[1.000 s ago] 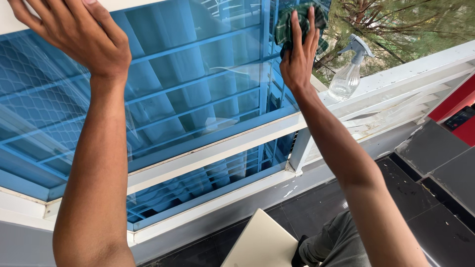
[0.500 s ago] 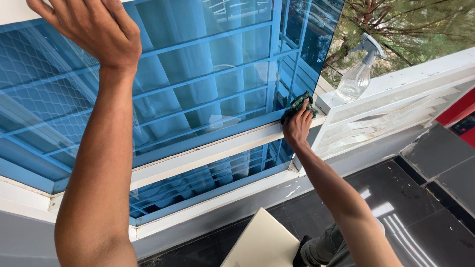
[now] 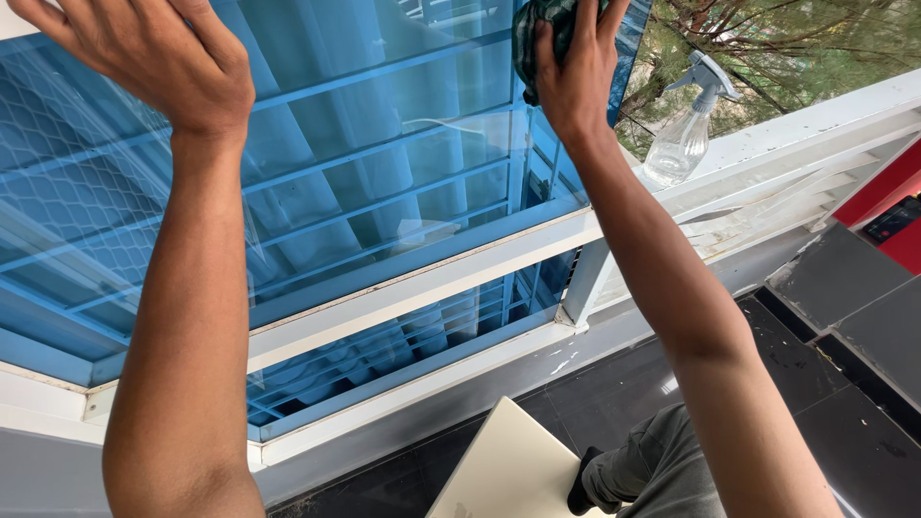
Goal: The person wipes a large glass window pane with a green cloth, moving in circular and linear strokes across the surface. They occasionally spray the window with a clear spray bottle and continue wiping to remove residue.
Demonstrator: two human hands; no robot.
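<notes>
- Green checked cloth (image 3: 537,24) sits bunched against the blue-tinted window pane (image 3: 384,144) at about 12 o'clock in our view, right by the pane's right-hand edge.
- Our right hand (image 3: 574,72) presses that cloth flat to the glass, fingers stretched upward over it and partly cut off by the top of the picture; the cloth peeks out to the left of the fingers.
- Our left hand (image 3: 153,58) lies at about 10 o'clock, palm to the same pane, fingers spread and holding nothing.
- Both forearms reach up from the bottom corners of the view, the pane between them.
- Behind the glass we see blue bars, pale curtains and, toward 9 o'clock, a wire mesh.
- A white window frame (image 3: 403,297) runs slantwise below the pane, with a narrower strip of blue glass under it.
- A clear spray bottle (image 3: 683,125) with a white trigger head stands at about 2 o'clock on a white ledge (image 3: 815,120), near the right hand but not touching it; a little liquid shows in its base.
- Green tree foliage (image 3: 815,38) fills the far corner beyond the ledge.
- Dark floor tiles (image 3: 863,326) lie at 4 o'clock, with a red panel (image 3: 887,192) at 3 o'clock.
- At 6 o'clock a pale flat board (image 3: 508,470) rests beside our grey trouser leg (image 3: 652,470).
</notes>
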